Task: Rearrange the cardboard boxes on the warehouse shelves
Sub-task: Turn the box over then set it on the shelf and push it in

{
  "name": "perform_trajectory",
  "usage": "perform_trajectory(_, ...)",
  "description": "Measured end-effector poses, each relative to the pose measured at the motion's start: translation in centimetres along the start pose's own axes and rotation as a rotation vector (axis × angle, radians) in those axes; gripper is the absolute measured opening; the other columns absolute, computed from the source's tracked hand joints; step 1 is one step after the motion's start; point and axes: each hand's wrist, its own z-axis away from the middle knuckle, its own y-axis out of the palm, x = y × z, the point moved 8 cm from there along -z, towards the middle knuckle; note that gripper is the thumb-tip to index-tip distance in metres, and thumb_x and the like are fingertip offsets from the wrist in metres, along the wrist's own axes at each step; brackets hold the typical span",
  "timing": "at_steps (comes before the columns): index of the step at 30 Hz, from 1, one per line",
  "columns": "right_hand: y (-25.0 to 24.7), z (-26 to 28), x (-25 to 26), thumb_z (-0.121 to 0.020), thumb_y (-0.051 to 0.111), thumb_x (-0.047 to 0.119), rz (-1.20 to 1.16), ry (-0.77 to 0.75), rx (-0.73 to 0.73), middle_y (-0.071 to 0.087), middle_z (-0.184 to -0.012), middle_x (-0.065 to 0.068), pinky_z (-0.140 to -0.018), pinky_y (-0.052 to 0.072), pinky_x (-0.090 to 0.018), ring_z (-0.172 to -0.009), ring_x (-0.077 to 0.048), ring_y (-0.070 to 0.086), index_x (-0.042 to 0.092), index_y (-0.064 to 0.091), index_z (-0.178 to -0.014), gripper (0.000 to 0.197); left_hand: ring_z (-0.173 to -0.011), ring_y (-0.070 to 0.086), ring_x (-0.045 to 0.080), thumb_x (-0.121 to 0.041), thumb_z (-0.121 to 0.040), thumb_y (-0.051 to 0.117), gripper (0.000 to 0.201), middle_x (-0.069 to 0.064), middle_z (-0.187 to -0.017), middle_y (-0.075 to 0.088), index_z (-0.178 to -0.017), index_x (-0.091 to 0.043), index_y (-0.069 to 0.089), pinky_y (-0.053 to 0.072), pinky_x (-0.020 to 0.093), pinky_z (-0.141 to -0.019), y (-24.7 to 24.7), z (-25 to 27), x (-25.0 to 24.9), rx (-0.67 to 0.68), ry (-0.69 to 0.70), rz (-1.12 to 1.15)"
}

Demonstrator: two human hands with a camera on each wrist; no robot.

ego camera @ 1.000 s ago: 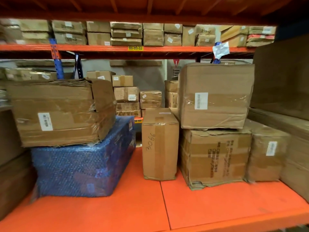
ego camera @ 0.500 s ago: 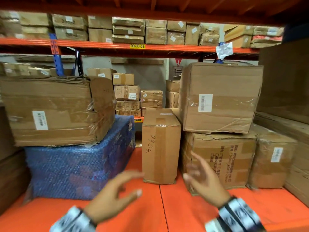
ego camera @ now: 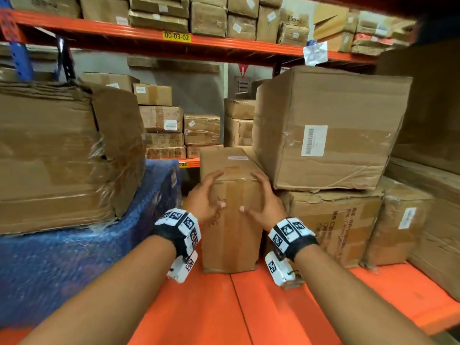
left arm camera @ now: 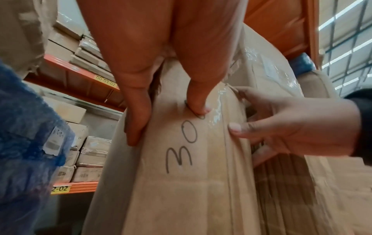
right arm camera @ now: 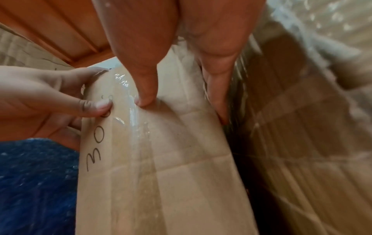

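A tall narrow cardboard box (ego camera: 231, 235) marked "3066" in pen stands upright on the orange shelf deck (ego camera: 249, 310). My left hand (ego camera: 211, 190) grips its upper left edge, fingers down the side and thumb on the taped front. My right hand (ego camera: 258, 192) grips the upper right edge the same way, its fingers in the narrow gap beside the neighbouring stack. In the left wrist view the box (left arm camera: 191, 182) fills the middle, with the right hand (left arm camera: 292, 124) at the right. The right wrist view shows the box (right arm camera: 161, 174) and the left hand (right arm camera: 50, 101).
A blue bubble-wrapped parcel (ego camera: 74, 257) lies left of the box, with a large crumpled carton (ego camera: 49, 158) on top. Two stacked cartons (ego camera: 323, 128) (ego camera: 336, 225) stand tight against its right side. An orange beam (ego camera: 224, 44) runs overhead. More small boxes (ego camera: 161, 120) sit behind.
One second ago no hands were in view. Half a second ago both reached in, open, below the box. Now they hold its upper edges, and the camera has moved closer.
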Motion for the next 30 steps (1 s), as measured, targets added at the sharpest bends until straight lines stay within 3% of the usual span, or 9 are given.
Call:
perform_trajectory(5, 0.5, -1.0, -0.1, -0.074, 0.089, 0.023, 0.037, 0.01, -0.026, 0.065, -0.129, -0.004, -0.095, 0.049, -0.026, -0.113, -0.025, 0.067, 0.042, 0.032, -0.149, 0.095, -0.122, 0.06, 0.03, -0.019, -0.084, 0.077, 0.084, 0.007, -0.146, 0.052, -0.137, -0.063, 0.029, 0.053, 0.053, -0.099, -0.2, -0.2, 0.2, -0.029, 0.018, 0.025)
perform_trajectory(9, 0.5, 1.3, 1.5, -0.072, 0.089, 0.03, 0.051, -0.022, -0.051, 0.067, -0.131, -0.008, -0.1, 0.055, -0.039, -0.114, -0.027, 0.067, 0.053, 0.031, -0.143, 0.095, -0.123, 0.06, 0.029, -0.022, -0.08, 0.077, 0.086, 0.007, -0.147, 0.051, -0.139, -0.063, 0.029, 0.053, 0.052, -0.1, -1.1, 2.5, -0.1, -0.061, 0.009, 0.016)
perform_trajectory(15, -1.8, 8.5, 3.8, -0.071, 0.09, 0.029, 0.015, -0.105, -0.113, 0.06, -0.142, -0.004, -0.103, 0.046, -0.028, -0.127, -0.027, 0.06, 0.044, 0.036, -0.146, 0.094, -0.125, 0.059, 0.023, -0.015, -0.079, 0.08, 0.084, 0.002, -0.146, 0.053, -0.142, -0.05, 0.038, 0.05, 0.043, -0.105, -2.0, 10.2, -4.9, -0.135, 0.028, -0.02)
perform_trajectory(20, -6.2, 15.8, 6.1, -0.068, 0.093, 0.027, -0.08, -0.16, -0.049, 0.059, -0.142, 0.006, -0.106, 0.045, -0.029, -0.129, -0.021, 0.057, 0.047, 0.039, -0.142, 0.094, -0.126, 0.057, 0.02, -0.019, -0.08, 0.08, 0.082, 0.001, -0.142, 0.056, -0.144, -0.049, 0.038, 0.046, 0.038, -0.108, -1.8, 18.8, -10.5, -0.179, -0.003, -0.052)
perform_trajectory(23, -8.9, 20.4, 7.0, -0.067, 0.093, 0.021, -0.155, -0.186, -0.024, 0.052, -0.141, 0.017, -0.109, 0.041, -0.029, -0.133, -0.016, 0.053, 0.043, 0.04, -0.144, 0.096, -0.127, 0.053, 0.008, -0.017, -0.082, 0.08, 0.078, -0.007, -0.142, 0.056, -0.145, -0.042, 0.042, 0.043, 0.027, -0.109, -1.4, 23.8, -14.6, -0.191, 0.031, -0.038)
perform_trajectory(25, -10.5, 23.3, 7.1, -0.069, 0.092, 0.018, -0.218, -0.216, -0.031, 0.046, -0.145, 0.021, -0.114, 0.037, -0.031, -0.138, -0.01, 0.048, 0.041, 0.038, -0.147, 0.098, -0.123, 0.052, -0.003, -0.019, -0.083, 0.08, 0.076, -0.014, -0.14, 0.055, -0.145, -0.04, 0.041, 0.042, 0.013, -0.102, -0.9, 26.7, -17.3, -0.177, 0.057, -0.06)
perform_trajectory(26, -11.4, 24.7, 7.1, -0.07, 0.091, 0.016, -0.257, -0.243, -0.041, 0.043, -0.149, 0.022, -0.117, 0.035, -0.03, -0.141, -0.007, 0.044, 0.039, 0.036, -0.15, 0.1, -0.122, 0.052, -0.005, -0.021, -0.084, 0.08, 0.076, -0.017, -0.14, 0.055, -0.146, -0.041, 0.04, 0.043, 0.012, -0.101, -0.5, 27.9, -18.4, -0.164, 0.064, -0.069)
perform_trajectory(28, -12.5, 27.0, 6.6, -0.073, 0.089, 0.014, -0.33, -0.292, -0.106, 0.039, -0.156, 0.019, -0.12, 0.031, -0.028, -0.146, -0.003, 0.037, 0.034, 0.032, -0.155, 0.102, -0.123, 0.057, -0.001, -0.029, -0.085, 0.08, 0.074, -0.018, -0.141, 0.055, -0.146, -0.045, 0.04, 0.049, 0.025, -0.103, -0.1, 29.6, -19.9, -0.129, 0.067, -0.059)
perform_trajectory(30, -12.3, 28.9, 4.2, -0.08, 0.084, 0.014, -0.432, -0.27, -0.197, 0.041, -0.159, 0.013, -0.118, 0.036, -0.035, -0.146, -0.007, 0.04, 0.033, 0.031, -0.157, 0.096, -0.123, 0.06, 0.004, -0.038, -0.083, 0.078, 0.07, -0.019, -0.141, 0.056, -0.144, -0.046, 0.044, 0.054, 0.04, -0.101, -0.5, 30.3, -21.3, -0.131, 0.055, -0.019)
